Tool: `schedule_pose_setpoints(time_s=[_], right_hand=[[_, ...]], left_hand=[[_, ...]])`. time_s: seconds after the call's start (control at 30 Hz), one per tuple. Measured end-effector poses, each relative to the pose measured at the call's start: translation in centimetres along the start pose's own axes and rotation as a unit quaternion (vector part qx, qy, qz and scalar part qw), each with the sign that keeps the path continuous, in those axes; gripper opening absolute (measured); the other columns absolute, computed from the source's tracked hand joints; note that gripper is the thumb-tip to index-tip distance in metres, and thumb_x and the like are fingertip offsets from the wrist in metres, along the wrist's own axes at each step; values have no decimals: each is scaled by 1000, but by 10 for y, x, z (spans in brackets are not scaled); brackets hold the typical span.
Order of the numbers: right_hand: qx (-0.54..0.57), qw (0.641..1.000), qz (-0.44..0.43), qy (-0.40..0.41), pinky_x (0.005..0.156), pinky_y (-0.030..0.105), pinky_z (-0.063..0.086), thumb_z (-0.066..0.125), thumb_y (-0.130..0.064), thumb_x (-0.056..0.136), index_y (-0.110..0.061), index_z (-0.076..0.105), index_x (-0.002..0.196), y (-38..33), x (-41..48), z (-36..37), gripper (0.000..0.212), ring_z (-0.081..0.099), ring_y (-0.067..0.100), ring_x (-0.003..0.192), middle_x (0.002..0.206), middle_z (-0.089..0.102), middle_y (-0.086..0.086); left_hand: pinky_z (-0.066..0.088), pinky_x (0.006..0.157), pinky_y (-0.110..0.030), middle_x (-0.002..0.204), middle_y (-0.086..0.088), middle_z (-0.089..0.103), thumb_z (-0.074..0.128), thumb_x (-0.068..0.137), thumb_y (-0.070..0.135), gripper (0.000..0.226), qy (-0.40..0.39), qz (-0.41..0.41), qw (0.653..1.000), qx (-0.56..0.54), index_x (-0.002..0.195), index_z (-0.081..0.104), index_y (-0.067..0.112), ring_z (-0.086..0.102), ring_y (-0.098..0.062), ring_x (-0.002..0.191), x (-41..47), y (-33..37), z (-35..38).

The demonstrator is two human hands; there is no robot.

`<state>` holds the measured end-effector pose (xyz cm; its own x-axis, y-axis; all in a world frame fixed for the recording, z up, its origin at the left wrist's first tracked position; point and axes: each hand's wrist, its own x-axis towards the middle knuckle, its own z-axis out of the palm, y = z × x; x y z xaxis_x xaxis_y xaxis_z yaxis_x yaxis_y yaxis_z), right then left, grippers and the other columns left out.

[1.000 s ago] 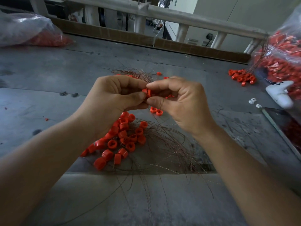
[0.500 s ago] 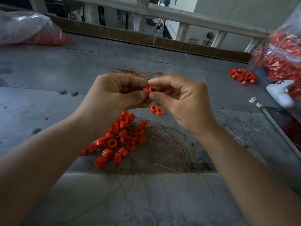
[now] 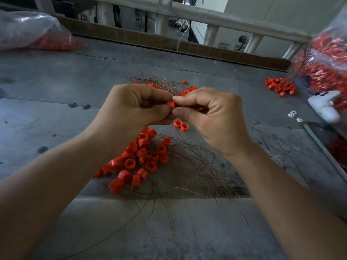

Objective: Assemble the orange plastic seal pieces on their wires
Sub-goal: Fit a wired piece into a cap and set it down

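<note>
The left hand [image 3: 131,107] and right hand [image 3: 212,117] both pinch one seal [image 3: 171,104] above the bench [image 3: 56,91], the pile [image 3: 142,156] at its 6 o'clock; a slack pinch could drop it among tangled wires [image 3: 187,166], or a skewed push could seat it crooked

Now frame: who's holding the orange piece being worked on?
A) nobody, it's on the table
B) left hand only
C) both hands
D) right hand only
C: the left hand and right hand meet in mid-air, and thumb and forefinger of each pinch the same orange piece.
</note>
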<state>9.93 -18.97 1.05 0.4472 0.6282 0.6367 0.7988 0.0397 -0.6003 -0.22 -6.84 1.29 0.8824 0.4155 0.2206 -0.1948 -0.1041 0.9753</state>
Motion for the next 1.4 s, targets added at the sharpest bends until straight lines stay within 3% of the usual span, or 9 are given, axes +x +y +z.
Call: schedule_pose_setpoints(time_s=[0.23, 0.37, 0.77, 0.87, 0.97, 1.07, 1.23, 1.33, 1.4], right_hand=[[19, 1000, 10, -1, 57, 27, 54, 74, -9, 68, -3, 70, 90, -3, -1, -2, 23, 64, 16, 61, 73, 64, -4], [43, 999, 26, -5, 55, 30, 56, 74, -11, 68, -12, 66, 91, -5, -1, -3, 24, 66, 16, 60, 70, 64, -3], [60, 998, 13, -19, 53, 32, 55, 73, -12, 68, -12, 64, 93, -5, 0, -1, 27, 65, 16, 60, 69, 64, 0], [79, 996, 22, -35, 52, 37, 54, 73, -11, 68, -14, 65, 87, -6, 1, -2, 21, 64, 20, 58, 69, 64, 4], [109, 991, 33, -74, 58, 27, 55, 73, -12, 68, -18, 62, 92, -6, 2, -5, 27, 61, 10, 62, 71, 61, -5], [76, 986, 31, -144, 66, 13, 45, 69, -18, 73, -22, 57, 109, -5, 4, -8, 38, 54, 1, 72, 76, 54, -12], [22, 979, 37, -198, 66, 8, 37, 63, -25, 79, -30, 60, 88, -8, 3, -8, 10, 47, -4, 73, 77, 46, -16], [-9, 985, 38, -168, 65, 8, 36, 61, -22, 83, -16, 63, 88, -9, 2, -6, 7, 46, -2, 71, 77, 46, -14], [-25, 987, 39, -155, 65, 9, 36, 61, -19, 85, -16, 59, 84, -10, 2, -4, 4, 46, 1, 73, 78, 48, -9]], left_hand=[[53, 58, -15, 67, -5, 72, 60, 60, 11, 20, -24, -29, 999, -33, 78, 67, 14, 70, -14, 64, -2, 2, 0], [53, 56, -16, 67, -7, 71, 61, 59, 10, 17, -26, -44, 997, -59, 74, 70, 13, 69, -15, 63, -3, 3, 1], [53, 54, -16, 65, -8, 70, 60, 59, 10, 16, -45, -79, 992, -89, 70, 72, 9, 69, -13, 61, -1, 5, -4], [54, 55, -17, 67, -8, 70, 60, 58, 10, 22, -67, -82, 991, -87, 79, 68, 7, 69, -14, 62, -1, 5, -6], [54, 54, -18, 68, -8, 70, 61, 57, 11, 30, -101, -91, 986, -94, 87, 63, 8, 69, -15, 62, 0, 7, -9], [54, 54, -19, 67, -9, 69, 62, 58, 10, 36, -131, -102, 982, -94, 94, 60, 8, 69, -15, 61, 0, 9, -13], [56, 53, -21, 66, -9, 68, 60, 63, 10, 39, -153, -116, 975, -111, 102, 56, 8, 68, -16, 59, -1, 6, -11], [55, 55, -22, 72, -11, 70, 67, 74, 21, 38, -136, -93, 979, -119, 108, 55, 9, 70, -20, 66, -2, 6, -7], [54, 57, -21, 76, -13, 71, 69, 63, 27, 54, -119, -59, 988, -73, 112, 52, 15, 70, -22, 70, -4, 5, -4]])
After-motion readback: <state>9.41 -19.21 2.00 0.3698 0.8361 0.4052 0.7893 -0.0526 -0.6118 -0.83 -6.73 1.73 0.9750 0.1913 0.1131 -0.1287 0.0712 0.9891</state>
